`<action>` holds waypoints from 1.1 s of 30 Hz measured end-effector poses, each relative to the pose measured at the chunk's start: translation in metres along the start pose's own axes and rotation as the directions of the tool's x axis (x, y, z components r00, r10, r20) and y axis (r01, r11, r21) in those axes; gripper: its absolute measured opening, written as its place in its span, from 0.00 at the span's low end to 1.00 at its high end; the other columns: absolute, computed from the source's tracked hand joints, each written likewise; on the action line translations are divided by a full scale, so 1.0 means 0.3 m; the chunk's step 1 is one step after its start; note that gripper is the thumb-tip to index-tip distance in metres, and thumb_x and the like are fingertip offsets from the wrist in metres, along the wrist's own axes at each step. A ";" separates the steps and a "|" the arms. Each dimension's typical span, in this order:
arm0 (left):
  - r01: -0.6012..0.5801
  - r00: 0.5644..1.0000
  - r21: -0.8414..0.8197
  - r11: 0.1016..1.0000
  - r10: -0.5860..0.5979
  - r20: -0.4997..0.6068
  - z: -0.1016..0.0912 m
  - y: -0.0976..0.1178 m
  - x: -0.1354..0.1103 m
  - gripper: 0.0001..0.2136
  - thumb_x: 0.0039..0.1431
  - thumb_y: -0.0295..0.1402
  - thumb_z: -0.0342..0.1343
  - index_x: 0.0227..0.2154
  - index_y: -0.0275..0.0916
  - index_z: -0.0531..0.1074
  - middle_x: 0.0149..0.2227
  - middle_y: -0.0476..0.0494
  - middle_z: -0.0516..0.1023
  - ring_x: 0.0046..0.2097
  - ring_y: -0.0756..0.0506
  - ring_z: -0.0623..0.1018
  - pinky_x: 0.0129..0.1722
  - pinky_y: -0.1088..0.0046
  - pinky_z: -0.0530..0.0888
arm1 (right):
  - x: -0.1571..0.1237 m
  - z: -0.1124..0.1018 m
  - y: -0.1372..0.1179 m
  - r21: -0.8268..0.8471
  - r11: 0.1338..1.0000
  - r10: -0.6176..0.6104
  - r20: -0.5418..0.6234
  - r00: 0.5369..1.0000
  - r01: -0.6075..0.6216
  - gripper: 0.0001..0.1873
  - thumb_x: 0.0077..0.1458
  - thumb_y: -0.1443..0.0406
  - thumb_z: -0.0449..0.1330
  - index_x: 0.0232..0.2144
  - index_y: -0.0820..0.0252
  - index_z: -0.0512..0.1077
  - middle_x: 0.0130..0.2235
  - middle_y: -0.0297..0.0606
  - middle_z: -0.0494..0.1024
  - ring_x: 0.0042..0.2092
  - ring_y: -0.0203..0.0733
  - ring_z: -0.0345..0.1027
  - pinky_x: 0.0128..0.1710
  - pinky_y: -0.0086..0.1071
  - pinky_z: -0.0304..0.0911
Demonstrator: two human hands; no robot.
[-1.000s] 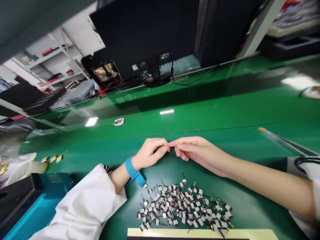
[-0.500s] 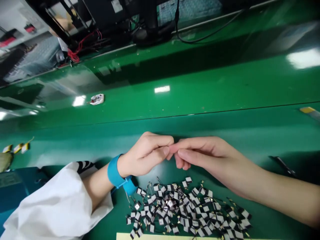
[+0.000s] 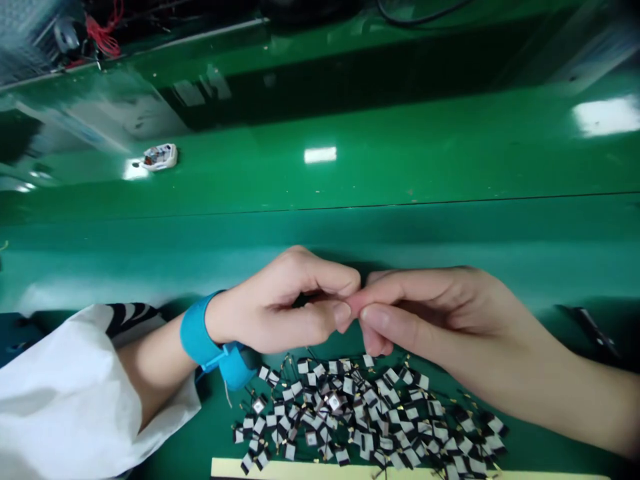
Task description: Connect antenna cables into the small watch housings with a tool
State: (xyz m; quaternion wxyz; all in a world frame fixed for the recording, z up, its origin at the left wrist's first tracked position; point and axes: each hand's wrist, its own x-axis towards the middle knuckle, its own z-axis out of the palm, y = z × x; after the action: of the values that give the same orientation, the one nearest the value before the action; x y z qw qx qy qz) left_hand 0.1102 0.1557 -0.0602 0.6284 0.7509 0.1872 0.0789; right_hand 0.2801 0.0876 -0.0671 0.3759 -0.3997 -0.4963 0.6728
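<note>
My left hand (image 3: 295,303), with a blue wrist strap (image 3: 197,330) on its wrist, is closed with thumb and forefinger pinched together. Its fingertips meet those of my right hand (image 3: 430,310), which is also closed in a pinch. Whatever the two hands hold between them, if anything, is hidden by the fingers. Just below the hands lies a spread pile of small square modules (image 3: 367,413), pale grey and black, with thin black leads and tiny gold-coloured ends.
A pale yellow strip (image 3: 280,469) runs along the near edge below the pile. Past my right wrist lies a dark slender tool (image 3: 595,330). A small white opened device (image 3: 161,157) sits on the green table (image 3: 400,160). Red wires (image 3: 106,30) hang at the back left.
The camera view has tipped downward and closer, so the back equipment has slid up out of sight. Both hands stay pinched together at their fingertips over the pile.
</note>
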 end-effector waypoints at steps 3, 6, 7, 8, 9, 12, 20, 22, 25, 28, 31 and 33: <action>0.015 1.000 0.009 1.000 -0.015 -0.002 0.003 0.001 0.001 0.09 0.49 0.26 0.43 0.16 0.36 0.55 0.18 0.49 0.62 0.21 0.54 0.63 0.20 0.77 0.59 | -0.005 0.001 -0.001 -0.052 0.999 0.011 0.002 1.000 -0.010 0.06 0.52 0.68 0.57 0.27 0.55 0.74 0.24 0.27 0.72 0.26 0.26 0.65 0.26 0.16 0.60; 0.020 1.000 0.016 1.000 -0.020 0.010 0.003 0.001 0.001 0.09 0.47 0.26 0.43 0.15 0.36 0.54 0.17 0.50 0.60 0.20 0.54 0.61 0.20 0.76 0.58 | -0.009 0.002 -0.002 -0.075 0.997 0.030 0.013 0.999 -0.029 0.05 0.52 0.66 0.57 0.29 0.55 0.74 0.23 0.29 0.72 0.25 0.28 0.65 0.22 0.19 0.59; 0.026 0.999 0.015 1.000 -0.027 0.018 0.003 0.002 0.001 0.09 0.47 0.26 0.43 0.15 0.36 0.53 0.17 0.50 0.60 0.20 0.54 0.61 0.20 0.76 0.58 | -0.010 0.002 -0.002 -0.077 0.996 0.037 0.014 0.999 -0.035 0.05 0.52 0.66 0.57 0.29 0.55 0.74 0.23 0.30 0.72 0.25 0.29 0.65 0.20 0.20 0.58; 0.035 0.999 0.013 0.999 -0.035 0.028 0.002 0.004 0.000 0.09 0.46 0.26 0.43 0.15 0.36 0.53 0.17 0.50 0.61 0.21 0.54 0.62 0.20 0.76 0.58 | -0.011 0.002 -0.003 -0.075 0.996 0.044 0.014 0.999 -0.042 0.05 0.52 0.66 0.57 0.30 0.55 0.74 0.22 0.30 0.72 0.24 0.29 0.64 0.19 0.20 0.57; 0.044 0.998 0.008 0.999 -0.044 0.037 0.000 0.006 0.000 0.09 0.47 0.26 0.44 0.15 0.36 0.53 0.17 0.49 0.61 0.21 0.54 0.63 0.21 0.76 0.59 | -0.011 0.002 -0.003 -0.070 0.996 0.052 0.014 0.999 -0.051 0.05 0.52 0.65 0.57 0.30 0.55 0.74 0.22 0.30 0.72 0.23 0.29 0.64 0.18 0.20 0.56; 0.065 0.996 -0.018 0.998 -0.064 0.063 -0.004 0.013 0.000 0.09 0.48 0.28 0.44 0.16 0.36 0.55 0.19 0.48 0.66 0.23 0.52 0.66 0.23 0.76 0.63 | -0.010 0.002 -0.004 -0.032 0.998 0.064 0.026 0.998 -0.063 0.06 0.51 0.66 0.57 0.31 0.54 0.74 0.23 0.30 0.72 0.24 0.29 0.65 0.20 0.20 0.59; 0.028 1.000 -0.059 0.998 -0.028 0.000 0.014 0.006 0.005 0.13 0.52 0.31 0.49 0.16 0.36 0.55 0.21 0.48 0.71 0.24 0.53 0.69 0.23 0.79 0.66 | -0.009 0.000 0.001 0.002 0.999 0.042 0.033 0.999 -0.042 0.07 0.52 0.68 0.57 0.32 0.53 0.75 0.25 0.29 0.73 0.28 0.30 0.67 0.27 0.20 0.63; 0.030 0.999 -0.044 0.999 -0.030 0.018 0.013 0.003 0.006 0.13 0.53 0.30 0.48 0.16 0.36 0.56 0.21 0.48 0.70 0.24 0.54 0.69 0.24 0.79 0.66 | -0.013 -0.001 0.001 -0.015 0.999 0.029 0.042 0.999 -0.028 0.08 0.53 0.68 0.57 0.32 0.53 0.75 0.26 0.29 0.74 0.28 0.29 0.67 0.27 0.20 0.63; 0.045 0.998 -0.035 0.998 -0.043 0.055 0.008 0.006 0.008 0.12 0.52 0.29 0.47 0.16 0.36 0.57 0.20 0.48 0.69 0.24 0.53 0.68 0.24 0.79 0.67 | -0.018 -0.001 0.000 -0.007 1.000 0.015 0.058 0.998 -0.014 0.09 0.53 0.69 0.57 0.33 0.53 0.75 0.26 0.28 0.74 0.28 0.29 0.67 0.27 0.19 0.62; 0.033 0.997 -0.020 0.999 -0.032 0.075 0.005 0.014 0.012 0.10 0.51 0.25 0.46 0.16 0.36 0.57 0.18 0.48 0.67 0.24 0.52 0.68 0.25 0.78 0.66 | -0.017 0.001 0.001 0.013 1.000 0.020 0.076 0.997 -0.021 0.10 0.53 0.70 0.56 0.34 0.52 0.75 0.26 0.28 0.74 0.28 0.29 0.67 0.26 0.19 0.63; 0.025 0.996 -0.026 0.999 -0.023 0.082 0.004 0.021 0.014 0.09 0.48 0.22 0.44 0.16 0.36 0.60 0.19 0.47 0.68 0.25 0.51 0.69 0.25 0.77 0.66 | -0.013 0.003 0.002 0.035 0.999 0.030 0.086 0.996 -0.033 0.10 0.53 0.71 0.56 0.34 0.52 0.75 0.26 0.28 0.74 0.28 0.29 0.68 0.27 0.18 0.64; 0.008 0.996 -0.055 0.998 -0.003 0.091 0.003 0.023 0.014 0.08 0.46 0.20 0.43 0.17 0.35 0.63 0.20 0.46 0.70 0.26 0.51 0.70 0.25 0.77 0.66 | -0.011 0.005 -0.001 0.040 0.998 0.044 0.085 0.995 -0.048 0.10 0.52 0.72 0.56 0.34 0.54 0.75 0.25 0.28 0.74 0.28 0.28 0.68 0.27 0.17 0.64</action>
State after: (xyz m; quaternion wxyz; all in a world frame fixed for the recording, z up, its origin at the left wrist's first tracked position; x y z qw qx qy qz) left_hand 0.1155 0.1556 -0.0542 0.6568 0.7357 0.1584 0.0480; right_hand 0.2802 0.0842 -0.0661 0.3475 -0.3743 -0.4880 0.7078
